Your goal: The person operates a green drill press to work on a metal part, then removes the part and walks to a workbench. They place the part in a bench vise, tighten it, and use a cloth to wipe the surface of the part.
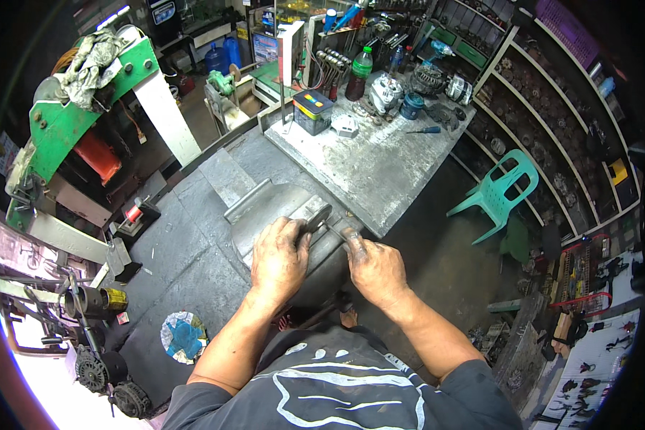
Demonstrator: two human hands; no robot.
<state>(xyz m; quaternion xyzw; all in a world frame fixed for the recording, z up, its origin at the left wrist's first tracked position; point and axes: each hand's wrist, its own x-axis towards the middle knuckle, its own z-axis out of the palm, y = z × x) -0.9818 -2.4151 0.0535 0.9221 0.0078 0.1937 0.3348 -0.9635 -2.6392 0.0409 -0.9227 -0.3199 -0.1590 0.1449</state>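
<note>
My left hand (276, 258) is closed on a small dark metal part with a rounded end (318, 216), resting it over a large grey metal fixture (254, 215) that resembles a bench vise. Opposite it, my right hand (376, 271) pinches a thin rod-like tool (332, 231), its tip pointing at the part. The tool's kind is hidden by my fingers. Whether the tip touches the part, I cannot tell. Both hands are smudged with dark grime.
To the right of the vise-like fixture stands a metal-topped table (380, 183) with a bottle (359, 74), a battery (312, 112) and alternator parts (385, 93). A green chair (507, 188) is at right. Alternators (93, 373) lie lower left; a green press frame (86, 115) stands upper left.
</note>
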